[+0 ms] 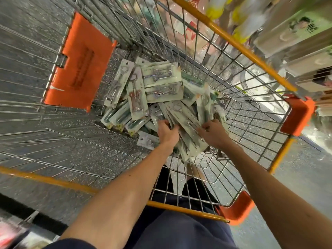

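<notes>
Forearms [125, 194] reach into cart [233, 42]. Left hand [168, 131] and right hand [212, 133] fingers curl on stack of carded packs [186, 123] between them, its long axis running away from the wrists.

Your silver wire shopping trolley [235, 43] with yellow-orange rim bars stands on the speckled grey floor [53, 200]. On its mesh bottom, a heap of pale green carded utensil packs [162, 90] lies overlapping, near a flat orange plastic flap [80, 62].
</notes>
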`<state>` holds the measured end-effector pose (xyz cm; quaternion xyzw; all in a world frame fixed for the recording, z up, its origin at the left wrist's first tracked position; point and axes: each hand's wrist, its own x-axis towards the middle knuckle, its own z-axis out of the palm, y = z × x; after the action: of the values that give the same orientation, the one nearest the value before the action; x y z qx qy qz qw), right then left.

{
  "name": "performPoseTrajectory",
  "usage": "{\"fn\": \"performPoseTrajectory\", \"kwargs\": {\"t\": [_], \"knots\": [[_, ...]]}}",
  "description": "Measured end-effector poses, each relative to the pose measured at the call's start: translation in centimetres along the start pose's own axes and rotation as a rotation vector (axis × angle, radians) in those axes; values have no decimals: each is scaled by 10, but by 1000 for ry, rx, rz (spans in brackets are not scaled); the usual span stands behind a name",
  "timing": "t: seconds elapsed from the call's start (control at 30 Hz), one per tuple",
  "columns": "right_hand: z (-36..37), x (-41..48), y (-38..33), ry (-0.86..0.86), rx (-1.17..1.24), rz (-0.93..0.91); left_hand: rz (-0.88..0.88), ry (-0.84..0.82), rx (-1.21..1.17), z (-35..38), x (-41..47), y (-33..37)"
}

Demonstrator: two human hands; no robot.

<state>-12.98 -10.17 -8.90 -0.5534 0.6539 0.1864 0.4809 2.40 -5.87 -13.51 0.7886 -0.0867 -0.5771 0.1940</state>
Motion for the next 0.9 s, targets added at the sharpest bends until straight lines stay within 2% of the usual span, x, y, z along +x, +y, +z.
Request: {"fn": "performPoseTrajectory", "kwargs": {"t": [0.1,0.27,0.4,0.47,0.6,0.9], "knots": [[1,-15,5,-89,239,40,87,-43,59,-15,-13,11],[5,-41,-6,-190,933,101,233,-170,148,-47,-24,33],[7,-36,-7,-233,1220,72,328,-248,153,-65,-27,58],[-3,-48,-6,-263,1281,32,403,-280,152,-75,-48,73],[-27,-82,-17,-298,1299,-166,579,-271,161,-83,-96,99],[-47,-188,-1,19,1393,-359,790,-351,156,-65,-197,102]]}}
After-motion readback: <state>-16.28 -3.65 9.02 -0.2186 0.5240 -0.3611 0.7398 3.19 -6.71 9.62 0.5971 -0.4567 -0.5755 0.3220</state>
